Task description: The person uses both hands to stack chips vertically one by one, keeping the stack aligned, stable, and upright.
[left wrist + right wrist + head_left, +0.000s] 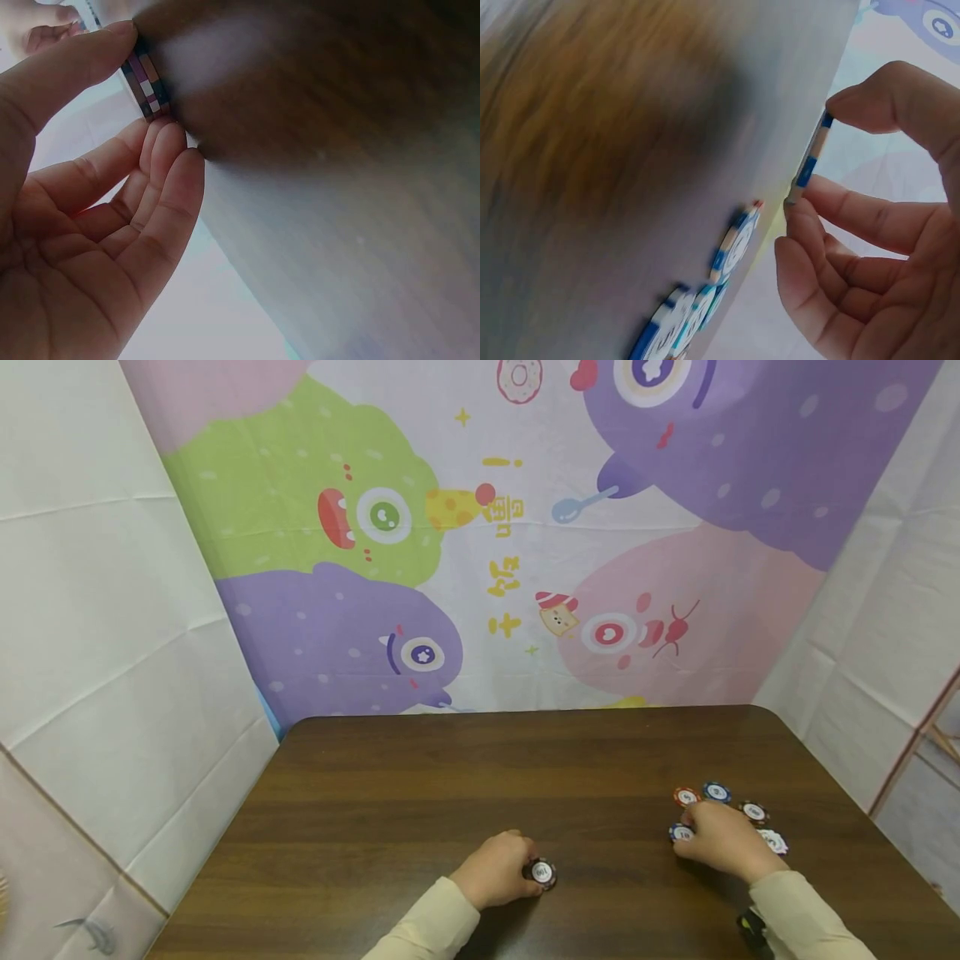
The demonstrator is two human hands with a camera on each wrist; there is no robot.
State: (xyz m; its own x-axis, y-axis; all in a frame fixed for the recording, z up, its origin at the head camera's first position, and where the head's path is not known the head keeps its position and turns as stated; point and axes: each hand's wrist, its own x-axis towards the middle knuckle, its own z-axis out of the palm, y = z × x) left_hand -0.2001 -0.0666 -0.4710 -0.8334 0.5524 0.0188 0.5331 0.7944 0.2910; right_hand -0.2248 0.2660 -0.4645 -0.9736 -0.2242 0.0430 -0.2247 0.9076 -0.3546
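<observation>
Near the middle front of the table, my left hand (497,870) pinches a short stack of poker chips between thumb and fingers. A dark chip with a white centre (543,873) is on top, and the left wrist view shows black, purple and white edges on the stack (150,86). My right hand (723,839) pinches a blue poker chip (681,832) by its rim; its edge (810,161) has blue and tan blocks. Around that hand lie a red chip (686,797), another blue chip (717,792), a black chip (753,812) and a white chip (772,842), partly covered by the hand.
The brown wooden table (450,768) has rounded far corners. Behind it hangs a cloth (517,660) printed with cartoon monsters, and white sheets (135,610) flank the sides. A dark device (753,927) is at the right wrist.
</observation>
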